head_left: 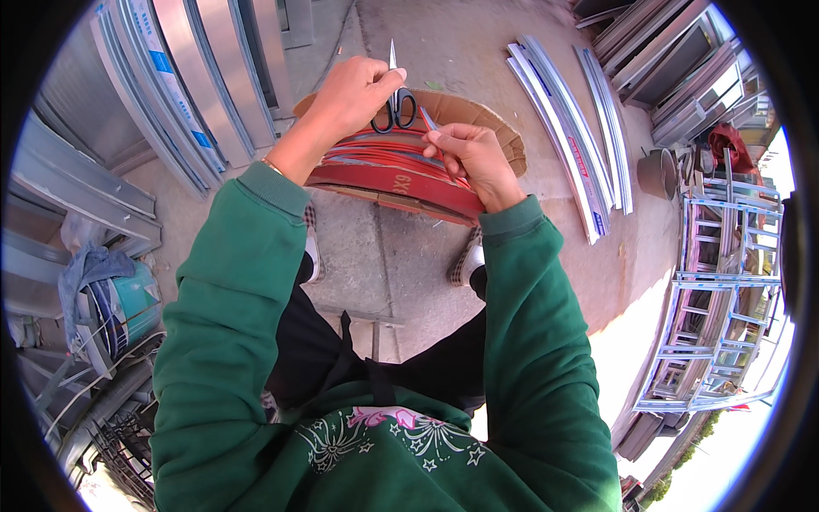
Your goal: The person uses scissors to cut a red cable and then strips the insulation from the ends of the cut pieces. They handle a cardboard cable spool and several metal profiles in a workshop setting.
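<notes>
My left hand (358, 90) is closed on a pair of scissors (395, 109) with black handles, whose pointed silver blades stick up beyond my fingers. Between the fingertips of my right hand (476, 158), a thin red strip (428, 119) is pinched with its end standing up. The two hands are a short way apart, and the blades point away from the strip. Beneath them lies a coil of red strip or cord (375, 154) in an opened cardboard box (482, 115) with a red front side.
Long metal profiles (559, 128) lie on the floor to the right, and more profiles (192, 77) lean at the left. A bucket (657, 174) and a stack of window frames (717, 299) stand further right. A teal container (135, 303) with cloth is at left.
</notes>
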### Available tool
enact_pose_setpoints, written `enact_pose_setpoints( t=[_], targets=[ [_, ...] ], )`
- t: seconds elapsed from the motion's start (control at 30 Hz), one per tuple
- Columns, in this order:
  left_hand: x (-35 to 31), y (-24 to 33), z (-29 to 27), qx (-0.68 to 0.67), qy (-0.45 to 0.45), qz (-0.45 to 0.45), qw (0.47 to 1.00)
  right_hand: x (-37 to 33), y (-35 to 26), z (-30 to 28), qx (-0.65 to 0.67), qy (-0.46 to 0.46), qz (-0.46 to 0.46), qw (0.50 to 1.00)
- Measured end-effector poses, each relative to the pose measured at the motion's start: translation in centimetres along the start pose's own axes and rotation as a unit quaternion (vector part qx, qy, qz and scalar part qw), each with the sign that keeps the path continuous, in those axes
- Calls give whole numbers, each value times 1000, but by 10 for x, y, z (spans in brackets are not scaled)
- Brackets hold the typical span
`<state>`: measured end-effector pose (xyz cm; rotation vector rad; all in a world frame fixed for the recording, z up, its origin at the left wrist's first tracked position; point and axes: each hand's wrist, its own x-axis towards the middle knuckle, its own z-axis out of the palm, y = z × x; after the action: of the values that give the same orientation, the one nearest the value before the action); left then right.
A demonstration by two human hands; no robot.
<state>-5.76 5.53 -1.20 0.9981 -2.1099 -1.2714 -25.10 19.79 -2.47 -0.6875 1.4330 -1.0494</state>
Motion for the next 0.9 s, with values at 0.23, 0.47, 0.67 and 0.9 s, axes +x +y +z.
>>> enact_pose_setpoints(
  t=[0.23,0.47,0.67,0.9],
  targets=[
    [-3,2,9,6,-19,25,999,7,13,15,45,49,-24,998],
    [-3,-6,8,-2,-21,11,1000,-4,4,12,-17,23,8,1000],
    [-4,-6,11,-51,-5,0,999,-8,8,12,-62,31,-4,998],
    [-1,-5,17,-49,-13,14,999,-8,8,13,-97,70,-34,992]
  ],
)
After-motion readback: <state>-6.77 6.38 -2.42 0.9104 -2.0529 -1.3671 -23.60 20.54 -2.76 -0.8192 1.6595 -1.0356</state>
